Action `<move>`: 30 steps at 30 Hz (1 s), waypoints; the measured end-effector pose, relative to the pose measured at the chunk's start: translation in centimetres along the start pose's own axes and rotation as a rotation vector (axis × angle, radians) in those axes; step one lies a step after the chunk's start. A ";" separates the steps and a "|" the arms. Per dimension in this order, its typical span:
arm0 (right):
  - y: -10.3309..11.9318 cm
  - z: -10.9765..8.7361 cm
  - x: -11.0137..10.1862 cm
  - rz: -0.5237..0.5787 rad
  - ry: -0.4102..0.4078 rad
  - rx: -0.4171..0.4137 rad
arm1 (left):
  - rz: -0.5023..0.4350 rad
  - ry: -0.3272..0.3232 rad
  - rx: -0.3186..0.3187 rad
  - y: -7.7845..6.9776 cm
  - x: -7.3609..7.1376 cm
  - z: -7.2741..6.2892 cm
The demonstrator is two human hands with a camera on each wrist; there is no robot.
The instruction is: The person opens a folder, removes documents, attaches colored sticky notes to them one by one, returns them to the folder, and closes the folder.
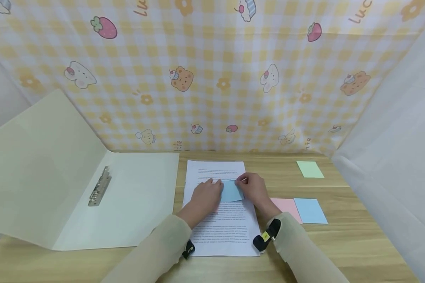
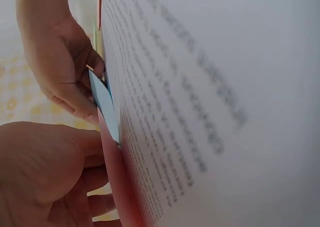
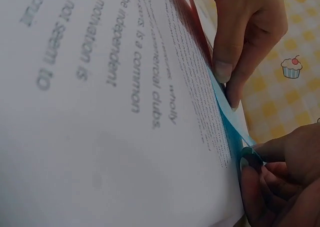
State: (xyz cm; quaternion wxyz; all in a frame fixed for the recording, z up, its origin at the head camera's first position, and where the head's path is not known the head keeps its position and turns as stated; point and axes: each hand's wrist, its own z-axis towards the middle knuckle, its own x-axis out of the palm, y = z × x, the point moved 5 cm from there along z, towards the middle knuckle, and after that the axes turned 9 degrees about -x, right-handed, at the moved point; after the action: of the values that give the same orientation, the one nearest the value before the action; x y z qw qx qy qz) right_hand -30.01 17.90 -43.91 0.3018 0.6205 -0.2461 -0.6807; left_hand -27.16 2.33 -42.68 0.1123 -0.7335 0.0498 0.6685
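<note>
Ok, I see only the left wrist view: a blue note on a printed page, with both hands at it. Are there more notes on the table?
Observer: Yes. Besides the blue note you see, a pink note and a second blue note lie side by side, right of the printed page.
Operator: And what is on the left side of the page?
Observer: An open cream folder lies there, with a metal clip inside it.

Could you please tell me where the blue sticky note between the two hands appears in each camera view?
Head: blue sticky note centre, on the printed sheet.
Left wrist: thin edge-on strip, left of centre.
Right wrist: blue sliver, right of centre.
Shared landmark: the printed sheet.
</note>
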 end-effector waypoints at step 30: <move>5.2 -4.6 2.9 -0.752 0.387 -0.604 | -0.118 0.133 0.089 1.2 0.2 -0.8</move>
State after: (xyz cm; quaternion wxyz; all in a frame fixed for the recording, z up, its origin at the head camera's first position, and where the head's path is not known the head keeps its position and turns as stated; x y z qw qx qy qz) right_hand -25.03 12.33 -42.75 0.2419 0.6657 0.2618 -0.6555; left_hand -26.64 0.97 -42.93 0.1805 -0.7721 0.0437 0.6078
